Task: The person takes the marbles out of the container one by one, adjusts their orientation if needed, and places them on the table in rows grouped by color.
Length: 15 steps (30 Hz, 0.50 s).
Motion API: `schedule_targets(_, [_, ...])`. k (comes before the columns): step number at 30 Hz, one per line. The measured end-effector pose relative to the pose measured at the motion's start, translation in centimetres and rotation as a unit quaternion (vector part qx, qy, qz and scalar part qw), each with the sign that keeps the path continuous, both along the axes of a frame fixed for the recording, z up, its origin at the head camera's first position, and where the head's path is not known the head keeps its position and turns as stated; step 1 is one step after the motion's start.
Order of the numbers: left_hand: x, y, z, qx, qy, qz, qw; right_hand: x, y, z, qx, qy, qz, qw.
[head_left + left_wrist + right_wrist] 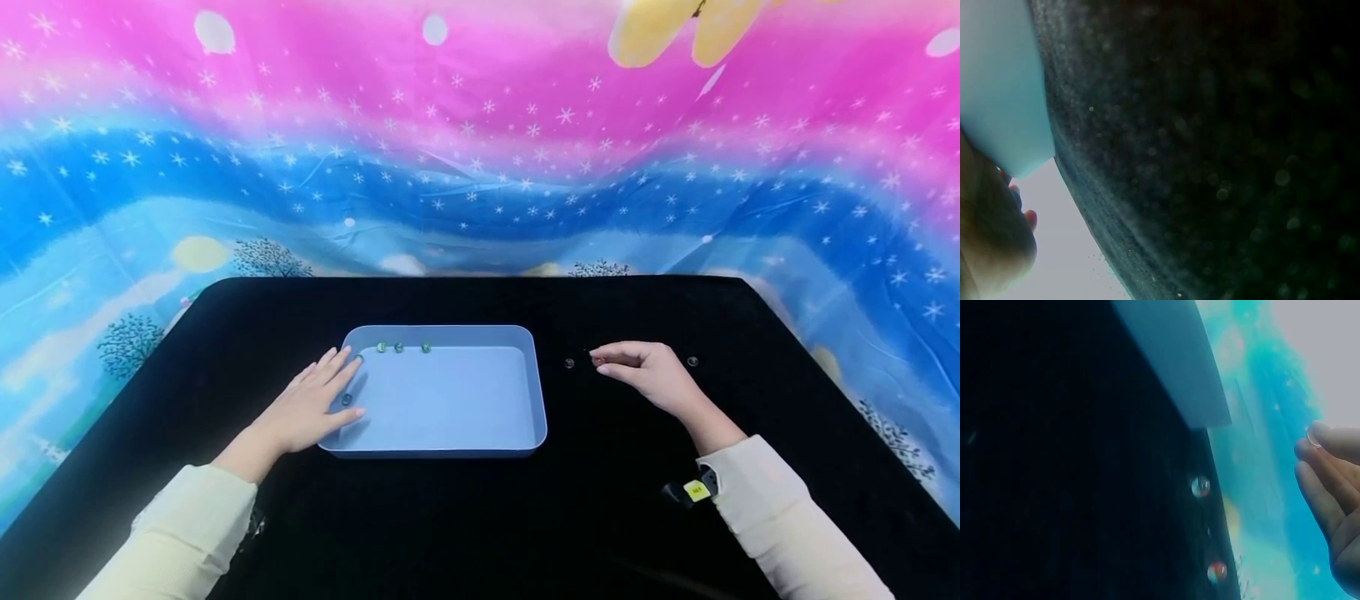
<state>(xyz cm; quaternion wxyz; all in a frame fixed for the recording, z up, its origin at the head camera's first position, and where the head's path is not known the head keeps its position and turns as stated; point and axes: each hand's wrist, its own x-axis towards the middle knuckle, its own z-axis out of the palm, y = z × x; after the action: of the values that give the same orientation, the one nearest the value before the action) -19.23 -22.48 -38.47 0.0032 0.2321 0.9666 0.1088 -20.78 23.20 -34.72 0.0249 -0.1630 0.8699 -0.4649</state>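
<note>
Head view: tray, five visible marbles already in; left hand, fingers spread, at its rim; right hand pinching another marble; others remaining on table.

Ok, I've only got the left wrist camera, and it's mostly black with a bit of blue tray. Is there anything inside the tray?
Observer: Yes! The head view shows three greenish marbles in a row by the far wall of the blue tray.
Operator: Cool! Are there any outside it?
Observer: Yep, a small marble sits on the black table, between the tray and the right hand.
</note>
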Motion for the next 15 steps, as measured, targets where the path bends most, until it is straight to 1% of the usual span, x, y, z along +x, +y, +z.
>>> schedule_targets(7, [0.1,0.0,0.1,0.007,0.01,0.0,0.9999,0.7,2.4,-0.5,0.014,0.027,-0.028,0.9992])
schedule_targets(12, [0.0,0.0,0.1,0.003,-0.001,0.005,1.0,1.3,3.9,-0.7,0.027,0.049,-0.054,0.997])
schedule_targets(15, [-0.1,0.0,0.1,0.003,-0.005,0.004,1.0,1.6,4.6,-0.7,0.025,0.048,-0.064,0.9965])
